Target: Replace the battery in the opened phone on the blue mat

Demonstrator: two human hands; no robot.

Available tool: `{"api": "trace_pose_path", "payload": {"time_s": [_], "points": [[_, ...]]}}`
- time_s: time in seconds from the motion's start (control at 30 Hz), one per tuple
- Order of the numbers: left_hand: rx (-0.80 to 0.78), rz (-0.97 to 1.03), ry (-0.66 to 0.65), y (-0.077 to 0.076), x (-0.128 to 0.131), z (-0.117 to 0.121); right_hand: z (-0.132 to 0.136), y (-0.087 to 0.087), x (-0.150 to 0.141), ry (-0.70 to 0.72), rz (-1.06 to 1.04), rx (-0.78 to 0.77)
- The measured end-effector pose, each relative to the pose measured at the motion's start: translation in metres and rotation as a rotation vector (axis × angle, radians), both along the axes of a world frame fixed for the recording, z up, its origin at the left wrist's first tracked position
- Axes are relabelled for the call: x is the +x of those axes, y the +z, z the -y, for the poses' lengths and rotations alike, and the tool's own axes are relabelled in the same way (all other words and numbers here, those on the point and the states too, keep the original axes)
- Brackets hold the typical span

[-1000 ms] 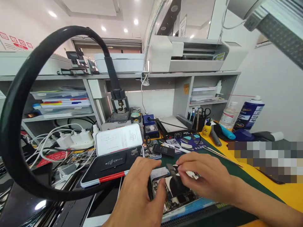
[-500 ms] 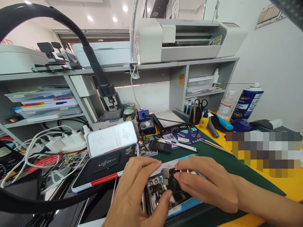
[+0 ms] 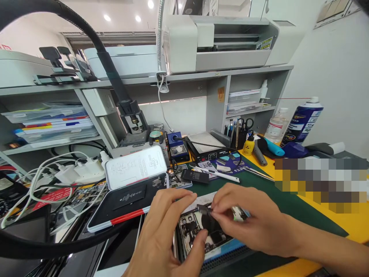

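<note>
An opened phone (image 3: 188, 231) lies on a blue-edged pad (image 3: 230, 245), its inner parts and camera showing. Around its left end is my left hand (image 3: 164, 234), thumb and fingers spread apart; whether it presses on the phone I cannot tell. Over the phone's middle, my right hand (image 3: 248, 219) pinches a thin dark phone part (image 3: 204, 209) between thumb and fingertips. The part is tilted up off the phone, and my fingers hide its right end. Its exact kind is unclear.
Left of my hands sits an open case (image 3: 123, 202) with a white lid (image 3: 137, 167). Behind are a black battery (image 3: 195, 177), a white pen-like tool (image 3: 219, 175) and tweezers (image 3: 261, 173). A black flexible arm (image 3: 111, 73) arches at left. Bottles (image 3: 302, 121) stand at right.
My right hand has tilted the dark part, so its shiny face no longer shows as broadly. The fingers have drawn closer together on it. My left hand is nearly still.
</note>
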State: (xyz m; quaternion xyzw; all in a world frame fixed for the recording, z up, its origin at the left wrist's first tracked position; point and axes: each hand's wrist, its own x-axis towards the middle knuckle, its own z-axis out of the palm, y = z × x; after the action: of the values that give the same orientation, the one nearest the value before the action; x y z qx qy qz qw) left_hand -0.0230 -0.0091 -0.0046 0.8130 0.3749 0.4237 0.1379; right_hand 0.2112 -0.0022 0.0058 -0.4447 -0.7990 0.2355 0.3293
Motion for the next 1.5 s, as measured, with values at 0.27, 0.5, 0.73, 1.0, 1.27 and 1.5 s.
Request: {"api": "trace_pose_path", "payload": {"time_s": [0.27, 0.5, 0.73, 1.0, 1.27, 1.5], "points": [[-0.138, 0.075, 0.029, 0.001, 0.000, -0.001, -0.006, 0.018, -0.007, 0.062, -0.586, -0.944], [-0.159, 0.130, -0.003, 0.000, 0.002, 0.001, -0.001, 0.018, -0.011, 0.097, -0.636, -0.972], [-0.166, 0.128, -0.033, 0.002, 0.002, 0.001, 0.000, 0.014, -0.010, 0.106, -0.638, -0.941], [-0.140, 0.174, -0.062, -0.003, 0.001, 0.001, 0.001, 0.019, -0.011, 0.120, -0.640, -0.954], [-0.143, 0.207, -0.066, -0.003, 0.004, -0.003, 0.000, 0.020, -0.007, 0.155, -0.710, -0.989], [-0.127, 0.209, -0.069, -0.003, 0.004, -0.002, 0.001, 0.018, -0.007, 0.161, -0.679, -0.994]]}}
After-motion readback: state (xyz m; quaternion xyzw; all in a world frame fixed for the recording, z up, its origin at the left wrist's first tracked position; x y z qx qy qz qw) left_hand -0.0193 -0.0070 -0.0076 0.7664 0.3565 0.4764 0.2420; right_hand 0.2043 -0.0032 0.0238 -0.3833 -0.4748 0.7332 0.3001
